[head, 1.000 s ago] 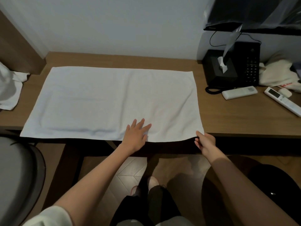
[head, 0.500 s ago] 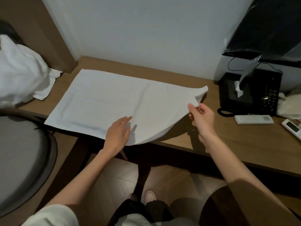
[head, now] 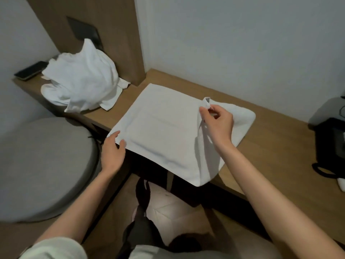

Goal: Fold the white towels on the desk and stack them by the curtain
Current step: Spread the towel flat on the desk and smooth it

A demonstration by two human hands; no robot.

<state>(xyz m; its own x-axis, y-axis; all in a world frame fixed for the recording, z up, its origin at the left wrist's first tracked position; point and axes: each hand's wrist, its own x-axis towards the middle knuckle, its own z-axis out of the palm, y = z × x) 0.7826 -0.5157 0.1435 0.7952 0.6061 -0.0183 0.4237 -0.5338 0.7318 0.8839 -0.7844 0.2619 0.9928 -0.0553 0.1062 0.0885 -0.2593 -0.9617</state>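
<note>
The right hand (head: 218, 124) now pinches a corner of the towel (head: 164, 131) above its middle, having carried it left from the far right end; the left hand (head: 112, 152), earlier flat on the near edge, grips the near left corner; the towel lies doubled, soft and roughly square, on the smooth wooden counter (head: 270, 146); a crumpled white heap (head: 82, 85) sits far left.

A dark smartphone (head: 29, 72) lies at far left, a grey round seat (head: 43, 165) below it, a black telephone (head: 329, 146) at far right
</note>
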